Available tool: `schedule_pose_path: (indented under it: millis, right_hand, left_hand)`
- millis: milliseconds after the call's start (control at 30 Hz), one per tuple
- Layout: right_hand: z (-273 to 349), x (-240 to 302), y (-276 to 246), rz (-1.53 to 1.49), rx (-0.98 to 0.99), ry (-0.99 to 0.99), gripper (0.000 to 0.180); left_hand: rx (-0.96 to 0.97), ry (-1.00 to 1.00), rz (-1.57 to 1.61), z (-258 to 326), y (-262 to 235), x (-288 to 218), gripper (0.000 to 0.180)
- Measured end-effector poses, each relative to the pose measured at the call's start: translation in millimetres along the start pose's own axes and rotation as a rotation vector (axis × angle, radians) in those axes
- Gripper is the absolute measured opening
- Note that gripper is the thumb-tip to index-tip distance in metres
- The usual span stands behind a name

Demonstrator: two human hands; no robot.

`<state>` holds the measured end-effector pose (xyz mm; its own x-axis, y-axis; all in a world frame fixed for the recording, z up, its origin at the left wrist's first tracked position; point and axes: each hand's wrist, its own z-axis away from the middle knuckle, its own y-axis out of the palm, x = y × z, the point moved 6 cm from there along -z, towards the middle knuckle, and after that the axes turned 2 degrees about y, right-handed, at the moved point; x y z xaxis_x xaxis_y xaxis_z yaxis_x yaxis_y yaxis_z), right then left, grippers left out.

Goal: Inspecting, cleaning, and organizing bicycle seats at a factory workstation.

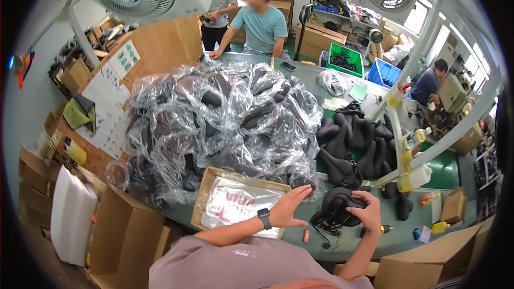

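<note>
My right hand [367, 214] grips a black bicycle saddle [333, 204] at its right side, thumb on top, close over the green bench. Thin dark parts hang from the saddle's lower left edge. To its left, my left hand [289, 210] is held with fingers stretched out and nothing in it, above the edge of a cardboard box [202, 195] of printed clear plastic bags [235, 199]. Beyond my hands lies a big heap of saddles wrapped in clear plastic [230, 112]. Several unwrapped black saddles [356, 142] are piled to the right of that heap.
A small red object [306, 235] and a yellow-and-black tool [385, 229] lie near the bench's front edge. A metal frame post [397, 128] rises at the right. Open cartons [126, 235] stand at the left. Two people are across the bench, another sits at far right.
</note>
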<state>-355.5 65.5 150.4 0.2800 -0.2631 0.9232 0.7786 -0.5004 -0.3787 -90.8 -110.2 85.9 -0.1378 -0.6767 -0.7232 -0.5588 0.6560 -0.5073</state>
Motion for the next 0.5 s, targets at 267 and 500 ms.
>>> schedule_pose_path:
  millis: [267, 500]
  right_hand:
    - [64, -57, 90, -1.103, -0.210, 0.037, 0.062]
    - [145, -54, 249, -0.852, 0.073, 0.176, 0.079]
  left_hand:
    - [0.235, -0.380, 0.992, 86, 84, -50, 0.103]
    - [-0.361, -0.079, 0.322, 115, 14, -74, 0.090]
